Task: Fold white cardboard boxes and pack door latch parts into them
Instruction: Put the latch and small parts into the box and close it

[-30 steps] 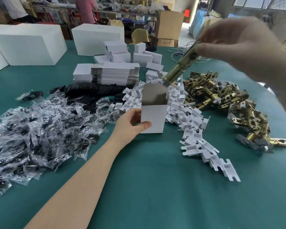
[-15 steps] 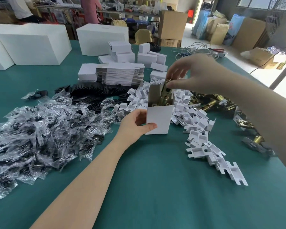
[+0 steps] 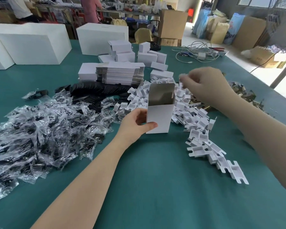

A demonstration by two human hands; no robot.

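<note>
At the far left of the green table [image 3: 155,187] I see a wide heap of clear plastic packets [image 3: 40,129] with dark parts inside, and behind it two big white cartons [image 3: 31,47]. A little further right, a spread of flat black pieces [image 3: 92,90] lies beside a stack of unfolded box blanks [image 3: 120,73], with several small finished white boxes [image 3: 122,50] behind the stack.

Near the middle, my left hand [image 3: 135,124] grips the white cardboard box [image 3: 159,116], thumb across its front face near the bottom and the other fingers curled round its left side. The box stands upright on the table with its top open and its lid flap raised at the back; the grey inside is in view, but I cannot make out any contents from this angle.

Just behind and to the right of the box, a pile of white plastic inserts [image 3: 196,123] trails toward the near right edge. My right hand [image 3: 206,85] hovers above that pile, apart from the box, fingers curled, and it pinches a small white piece [image 3: 182,76] at its fingertips; blur hides what the piece is.

Behind my right forearm, the brass latch parts [image 3: 244,95] lie in a heap, partly hidden. At the far right of the table sits a tangle of white cables [image 3: 196,52].
</note>
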